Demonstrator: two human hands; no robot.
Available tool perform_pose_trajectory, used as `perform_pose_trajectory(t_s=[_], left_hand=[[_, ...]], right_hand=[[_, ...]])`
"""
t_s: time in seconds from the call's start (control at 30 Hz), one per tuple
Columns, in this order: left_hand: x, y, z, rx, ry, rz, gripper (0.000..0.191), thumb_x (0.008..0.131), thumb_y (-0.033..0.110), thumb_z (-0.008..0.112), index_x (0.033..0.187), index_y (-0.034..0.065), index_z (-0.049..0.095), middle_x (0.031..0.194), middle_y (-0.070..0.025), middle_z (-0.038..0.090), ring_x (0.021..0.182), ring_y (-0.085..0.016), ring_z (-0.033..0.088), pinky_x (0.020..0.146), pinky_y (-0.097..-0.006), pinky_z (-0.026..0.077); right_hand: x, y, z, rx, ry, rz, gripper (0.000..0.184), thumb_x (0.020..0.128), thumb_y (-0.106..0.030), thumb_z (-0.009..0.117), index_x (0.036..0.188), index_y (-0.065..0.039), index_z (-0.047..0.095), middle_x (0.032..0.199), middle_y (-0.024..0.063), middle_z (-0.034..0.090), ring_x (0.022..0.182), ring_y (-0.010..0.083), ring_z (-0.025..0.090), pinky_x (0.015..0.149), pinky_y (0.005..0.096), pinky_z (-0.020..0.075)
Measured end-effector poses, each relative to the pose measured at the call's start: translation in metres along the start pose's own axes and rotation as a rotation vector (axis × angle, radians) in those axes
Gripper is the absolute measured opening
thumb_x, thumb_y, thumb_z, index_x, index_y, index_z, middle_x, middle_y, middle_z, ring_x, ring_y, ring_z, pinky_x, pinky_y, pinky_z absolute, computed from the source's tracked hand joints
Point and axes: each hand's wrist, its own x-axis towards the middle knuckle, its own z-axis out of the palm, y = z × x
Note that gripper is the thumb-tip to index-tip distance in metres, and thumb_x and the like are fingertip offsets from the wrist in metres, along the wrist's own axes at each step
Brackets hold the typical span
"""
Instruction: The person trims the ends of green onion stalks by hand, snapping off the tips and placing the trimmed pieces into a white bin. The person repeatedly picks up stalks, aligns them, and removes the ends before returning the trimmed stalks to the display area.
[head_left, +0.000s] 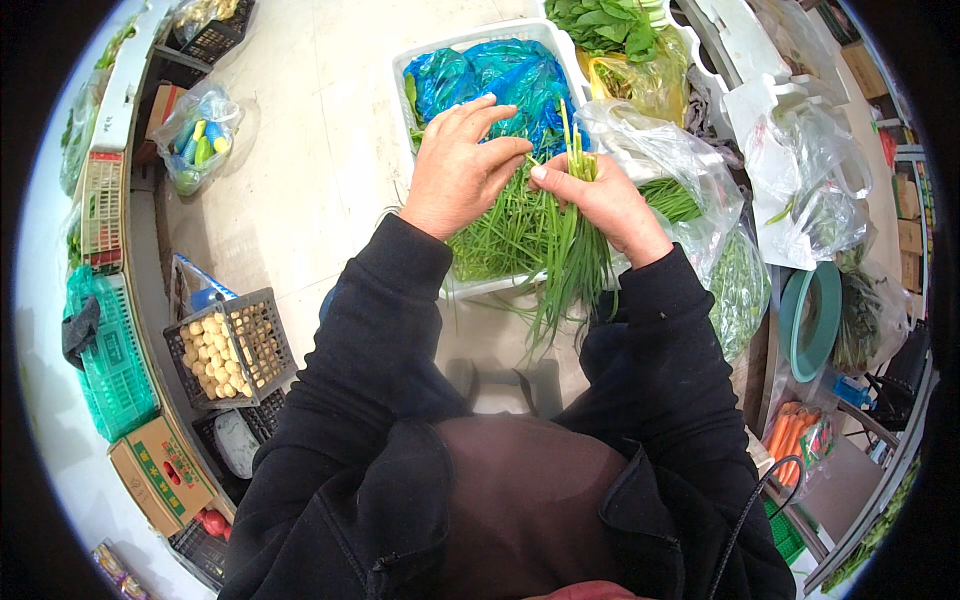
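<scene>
A bunch of long green chives, pale stem ends upward, is gripped between the thumb and fingers of my right hand. My left hand is just left of it, its upper fingers spread and its thumb and forefinger close to a thin stem by my right thumb. Whether they pinch that stem I cannot tell. Under both hands stands a white plastic crate with loose chives in its near part and a blue plastic bag in its far part. The leaf ends hang over the crate's near rim.
Right of the crate lie clear plastic bags with greens and a yellow bag. A bag of cucumbers or similar vegetables rests on the floor at left, with a crate of potatoes nearer. Bagged carrots are at right.
</scene>
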Motion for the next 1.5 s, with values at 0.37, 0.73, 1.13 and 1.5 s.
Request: perform_pose_trajectory(t_s=[0.37, 0.73, 1.13, 1.5], left_hand=[[-0.001, 0.005, 0.005, -0.131, 0.066, -0.157, 0.008, 0.074, 0.013, 0.068, 0.082, 0.0107, 0.068, 0.086, -0.0038, 0.066, 0.086, -0.021, 0.062, 0.080, -0.0354, 0.046], [-0.005, -0.011, 0.015, -0.492, 0.125, -0.508, 0.018, 0.083, 0.017, 0.069, 0.094, 0.0033, 0.070, 0.098, -0.0118, 0.068, 0.090, -0.021, 0.064, 0.081, -0.0308, 0.049], [0.001, 0.003, 0.005, -0.938, -0.073, -0.693, 0.022, 0.086, 0.019, 0.067, 0.101, 0.0027, 0.068, 0.089, -0.0039, 0.065, 0.085, -0.011, 0.060, 0.078, -0.0265, 0.048], [0.006, 0.018, -0.007, -1.224, -0.283, -0.825, 0.019, 0.087, 0.018, 0.065, 0.096, 0.0012, 0.064, 0.087, -0.0027, 0.064, 0.081, -0.009, 0.059, 0.075, -0.0238, 0.047]], right_hand=[[-0.003, -0.004, -0.003, -0.024, -0.011, -0.039, 0.025, 0.086, -0.030, 0.066, 0.086, -0.005, 0.069, 0.071, -0.0052, 0.058, 0.063, 0.0042, 0.046, 0.058, 0.0214, 0.0370], [-0.003, -0.005, -0.001, -0.017, -0.073, -0.068, 0.023, 0.086, -0.027, 0.066, 0.086, -0.004, 0.068, 0.072, -0.0038, 0.061, 0.067, 0.0051, 0.052, 0.063, 0.0238, 0.0428], [0.002, 0.006, 0.007, -0.182, -0.089, -0.009, 0.026, 0.082, -0.029, 0.070, 0.087, -0.004, 0.068, 0.073, 0.0005, 0.063, 0.068, 0.0076, 0.054, 0.064, 0.0253, 0.0447], [0.001, 0.011, 0.015, -0.116, -0.086, -0.068, 0.027, 0.081, -0.026, 0.071, 0.091, -0.002, 0.067, 0.078, 0.0030, 0.066, 0.072, 0.0089, 0.057, 0.068, 0.0269, 0.0468]])
